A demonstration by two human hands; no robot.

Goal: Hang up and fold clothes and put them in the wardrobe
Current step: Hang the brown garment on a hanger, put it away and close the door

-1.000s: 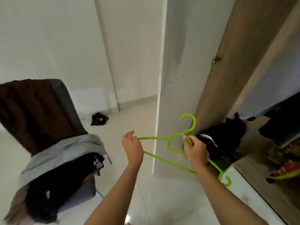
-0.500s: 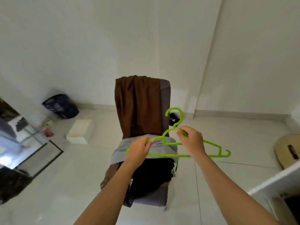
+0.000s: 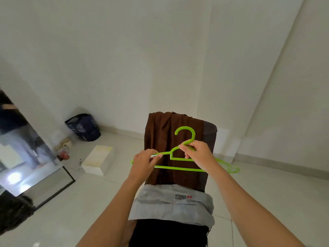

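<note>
I hold a bright green plastic hanger (image 3: 179, 168) level in front of me with both hands. My left hand (image 3: 144, 162) pinches its left shoulder bar. My right hand (image 3: 199, 152) grips the neck just below the hook. Behind the hanger stands a chair (image 3: 211, 138) with a brown garment (image 3: 163, 139) draped over its back. A grey garment (image 3: 170, 204) lies across the seat on top of black clothing (image 3: 169, 232).
A mirror (image 3: 26, 157) leans against the left wall. A dark bag (image 3: 83, 127) sits by the skirting, small items (image 3: 63, 148) and a white box (image 3: 98, 160) lie on the pale tiled floor. A dark heap (image 3: 12, 213) lies at lower left.
My view has swung from the wardrobe to the chair and come closer to it. Both hands have kept hold of the green hanger, which now sits level before the chair back.
</note>
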